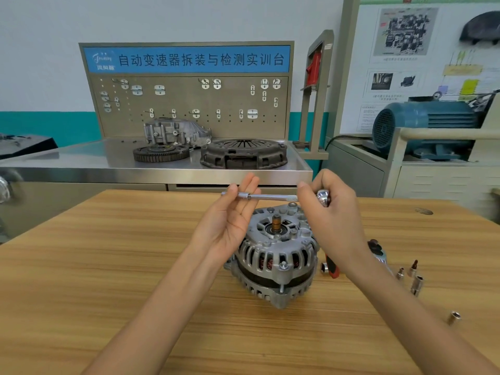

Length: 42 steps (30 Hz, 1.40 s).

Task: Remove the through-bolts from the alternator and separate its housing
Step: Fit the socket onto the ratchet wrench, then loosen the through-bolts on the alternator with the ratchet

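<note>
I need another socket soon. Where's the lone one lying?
The lone socket stands on the table's near right side, nearer the camera than the bit cluster right of the alternator.

Both forearms extend toward frame centre. Left hand (230, 212) faces palm-up, fingers (250, 185) nearly straight; right hand (328, 209) is curled.

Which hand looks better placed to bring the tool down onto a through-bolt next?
Probably the right hand: it grips the ratchet head, while the left hand only pinches the extension bar tip above the alternator.

Blue banner (186, 59) atop pegboard (189, 106): "自动变速器拆装与检测实训台". Wall poster (422, 63) txt unreadable.
</note>
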Available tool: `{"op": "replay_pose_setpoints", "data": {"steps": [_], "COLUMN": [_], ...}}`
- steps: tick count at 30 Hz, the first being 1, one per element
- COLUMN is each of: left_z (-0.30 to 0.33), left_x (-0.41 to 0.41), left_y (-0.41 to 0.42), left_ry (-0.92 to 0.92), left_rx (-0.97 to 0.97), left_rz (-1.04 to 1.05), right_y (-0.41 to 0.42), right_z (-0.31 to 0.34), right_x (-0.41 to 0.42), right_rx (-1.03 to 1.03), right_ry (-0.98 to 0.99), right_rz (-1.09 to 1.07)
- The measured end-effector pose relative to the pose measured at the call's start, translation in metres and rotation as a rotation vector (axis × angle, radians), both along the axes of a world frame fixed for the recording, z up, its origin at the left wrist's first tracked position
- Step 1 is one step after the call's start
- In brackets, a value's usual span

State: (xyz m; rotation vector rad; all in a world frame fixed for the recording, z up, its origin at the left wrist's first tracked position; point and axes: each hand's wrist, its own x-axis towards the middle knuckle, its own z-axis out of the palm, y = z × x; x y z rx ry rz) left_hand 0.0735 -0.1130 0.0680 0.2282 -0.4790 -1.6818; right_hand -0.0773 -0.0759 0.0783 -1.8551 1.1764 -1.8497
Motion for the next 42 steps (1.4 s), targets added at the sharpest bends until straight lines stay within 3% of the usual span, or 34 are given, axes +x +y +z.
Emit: {"op": "replay_pose_setpoints", "data": {"steps": [4, 13, 18, 20, 22, 24, 27, 31, 35, 42], "left_z": [0.005, 0.007, 0.000, -0.003, -0.008, -0.012, -0.021, -0.030, -0.031, -0.029], "left_x": [-0.002, -0.003, 0.009, 0.013, 0.013, 0.011, 0.006, 0.002, 0.000, -0.001], "left_y": [0.003, 0.006, 0.012, 0.016, 0.019, 0.023, 0.028, 0.030, 0.031, 0.028], "left_ry": [0.060, -0.049, -0.508, -0.884, -1.267, -1.397, -1.530, -1.584, -1.457, -1.365], "left_rx": [-0.002, -0.065, -0.253, -0.434, -0.621, -0.754, -0.879, -0.855, -0.777, -0.703], "left_rz": [-0.008, -0.023, -0.089, -0.001, 0.218, 0.316, 0.294, 0.229, 0.121, -0.003], "right_y": [-0.002, -0.006, -0.019, -0.021, -0.022, -0.022, -0.020, -0.017, -0.017, -0.024], "right_z": [0.000, 0.006, 0.037, 0.049, 0.060, 0.071, 0.083, 0.093, 0.102, 0.108], "right_x": [0.004, -0.002, -0.035, -0.043, -0.045, -0.043, -0.034, -0.019, -0.009, 0.003], "right_rx": [0.015, 0.099, 0.237, 0.247, 0.228, 0.187, 0.140, 0.125, 0.104, 0.140], "right_ry": [-0.037, -0.067, 0.028, 0.083, 0.186, 0.349, 0.583, 0.831, 0.977, 1.069], "right_rz": [-0.019, -0.037, 0.033, 0.064, 0.053, -0.004, -0.045, -0.058, -0.082, -0.044]}}
